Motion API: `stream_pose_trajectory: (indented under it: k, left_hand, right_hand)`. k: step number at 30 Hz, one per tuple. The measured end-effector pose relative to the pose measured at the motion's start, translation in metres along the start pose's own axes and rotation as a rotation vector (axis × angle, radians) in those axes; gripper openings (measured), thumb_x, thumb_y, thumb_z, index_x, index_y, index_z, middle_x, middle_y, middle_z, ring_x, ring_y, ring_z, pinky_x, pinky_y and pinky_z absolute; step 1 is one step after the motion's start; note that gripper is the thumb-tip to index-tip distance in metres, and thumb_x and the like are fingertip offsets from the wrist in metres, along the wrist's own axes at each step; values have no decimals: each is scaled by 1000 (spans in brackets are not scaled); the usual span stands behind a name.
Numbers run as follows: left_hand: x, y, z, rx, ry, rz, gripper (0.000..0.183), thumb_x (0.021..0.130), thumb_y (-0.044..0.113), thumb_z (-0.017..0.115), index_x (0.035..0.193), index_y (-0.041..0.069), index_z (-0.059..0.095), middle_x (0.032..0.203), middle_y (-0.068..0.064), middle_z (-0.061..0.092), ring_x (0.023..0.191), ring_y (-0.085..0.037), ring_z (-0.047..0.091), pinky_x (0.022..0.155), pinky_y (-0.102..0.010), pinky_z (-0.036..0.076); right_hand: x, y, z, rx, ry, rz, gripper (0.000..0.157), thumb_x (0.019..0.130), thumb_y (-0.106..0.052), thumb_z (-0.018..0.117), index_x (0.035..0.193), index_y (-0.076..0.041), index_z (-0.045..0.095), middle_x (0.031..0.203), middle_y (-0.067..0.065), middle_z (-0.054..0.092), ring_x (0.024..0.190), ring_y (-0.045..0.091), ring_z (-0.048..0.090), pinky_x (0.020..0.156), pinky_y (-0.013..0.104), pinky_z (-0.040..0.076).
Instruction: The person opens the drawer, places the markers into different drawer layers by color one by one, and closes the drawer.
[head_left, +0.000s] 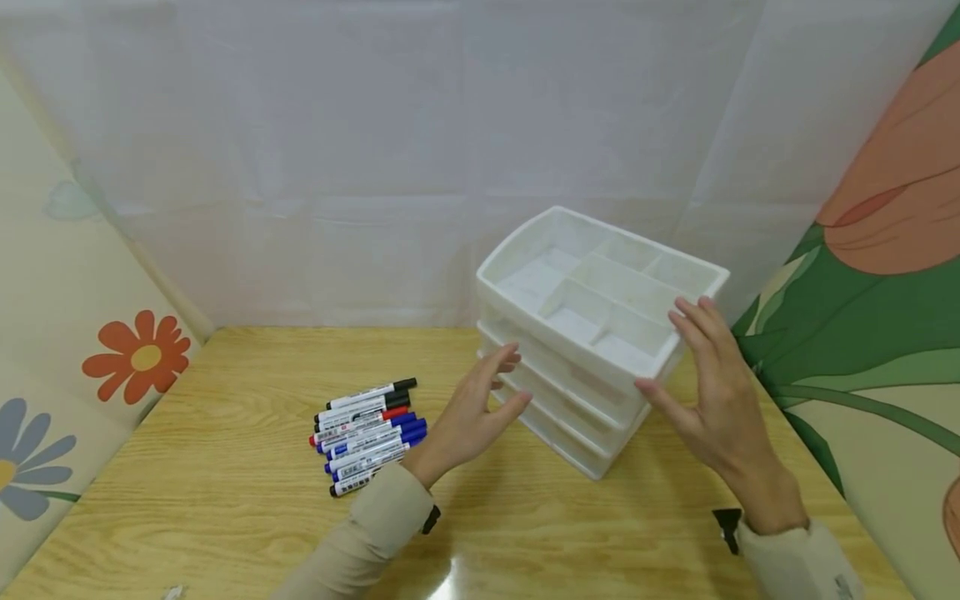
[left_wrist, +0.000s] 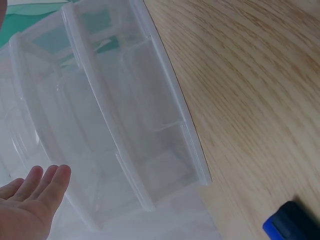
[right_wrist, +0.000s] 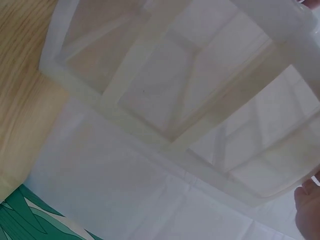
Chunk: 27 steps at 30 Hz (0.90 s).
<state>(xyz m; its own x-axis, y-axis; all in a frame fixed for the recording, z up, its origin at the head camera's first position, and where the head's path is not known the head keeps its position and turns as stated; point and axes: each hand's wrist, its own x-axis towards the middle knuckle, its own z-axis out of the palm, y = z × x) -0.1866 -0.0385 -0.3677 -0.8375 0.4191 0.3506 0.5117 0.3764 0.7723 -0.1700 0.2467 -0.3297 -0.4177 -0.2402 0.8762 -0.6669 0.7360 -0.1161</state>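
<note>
A white plastic drawer organizer (head_left: pixel 562 358) stands angled on the table, its top tray split into compartments, with see-through drawers stacked below. My left hand (head_left: pixel 480 408) is held by its front face, fingers extended and thumb apart; in the left wrist view, the fingers (left_wrist: pixel 52 185) overlap the drawer fronts (left_wrist: pixel 115 115). At the organizer's right end, my right hand (head_left: pixel 712 400) spreads its fingers along the top rim, thumb at the near corner. The right wrist view has the divided tray (right_wrist: pixel 165 145) up close, with fingertips (right_wrist: pixel 307 200) at its edge.
A row of several markers (head_left: pixel 371 429) with black, red and blue caps lies left of the organizer, beside my left wrist. White sheeting (head_left: pixel 337 167) hangs behind the wooden table (head_left: pixel 225 467). Flower-patterned panels flank the table at the left and right.
</note>
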Motion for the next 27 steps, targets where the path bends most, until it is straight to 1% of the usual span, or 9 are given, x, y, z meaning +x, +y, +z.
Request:
stream_pose_trajectory:
  k: [4, 9, 11, 13, 16, 18, 20, 23, 27]
  left_hand:
    - [2, 0, 3, -25, 1, 2, 62, 100, 28, 58, 154, 12, 32, 145, -9, 51, 130, -26, 51, 103, -41, 50]
    - [4, 1, 7, -78, -10, -23, 61, 100, 26, 59, 154, 12, 33, 144, -9, 51, 127, -28, 53, 99, -46, 52]
    - [5, 1, 9, -91, -11, -35, 61, 100, 26, 58, 154, 12, 33, 143, -9, 52, 125, -28, 54, 97, -43, 53]
    - [6, 1, 11, -101, -3, -51, 59, 100, 26, 58, 153, 13, 35, 142, -7, 54, 123, -26, 56, 96, -38, 54]
    - [7, 2, 13, -154, 22, -82, 55, 101, 24, 57, 151, 13, 38, 138, -7, 58, 119, -23, 58, 94, -33, 53]
    - [9, 2, 15, -203, 48, -111, 52, 101, 24, 56, 149, 14, 42, 135, -7, 60, 117, -22, 59, 96, -34, 52]
    - [9, 1, 17, -255, 74, -140, 49, 101, 25, 56, 147, 14, 44, 132, -7, 62, 116, -23, 60, 97, -37, 52]
    - [10, 0, 19, -304, 108, -179, 47, 101, 27, 56, 145, 15, 48, 130, -8, 64, 115, -24, 61, 96, -36, 52]
    - [10, 0, 22, -355, 142, -199, 45, 100, 24, 58, 142, 12, 50, 126, -9, 66, 110, -25, 63, 91, -33, 54]
  right_hand:
    - [1, 1, 1, 8, 20, -22, 86, 95, -63, 51, 132, 15, 50, 137, 31, 52, 146, 31, 35, 125, 32, 22]
    - [0, 1, 4, 24, 56, -16, 85, 94, -62, 53, 130, 15, 52, 134, 32, 53, 145, 33, 37, 125, 33, 24]
    - [-1, 0, 6, 27, 66, -10, 85, 94, -62, 54, 130, 15, 52, 134, 32, 53, 143, 37, 38, 125, 34, 24]
    - [-2, 0, 7, 26, 69, -6, 85, 95, -61, 53, 130, 15, 52, 135, 32, 52, 143, 38, 38, 125, 34, 24]
    - [-2, 0, 8, 20, 75, -6, 84, 95, -61, 53, 131, 15, 52, 135, 32, 52, 141, 41, 39, 125, 35, 24]
    - [-2, 0, 8, 17, 77, -3, 84, 95, -62, 53, 131, 15, 52, 135, 32, 52, 141, 41, 39, 125, 35, 24]
    - [-3, -1, 8, 14, 77, 1, 85, 95, -62, 53, 131, 14, 52, 135, 31, 52, 140, 42, 39, 125, 35, 24]
    - [-3, -1, 9, 20, 84, 6, 85, 94, -62, 53, 131, 14, 52, 135, 31, 52, 142, 40, 39, 125, 36, 24]
    - [-3, -1, 10, 28, 94, 16, 84, 95, -61, 54, 131, 14, 52, 136, 31, 52, 142, 39, 38, 125, 35, 24]
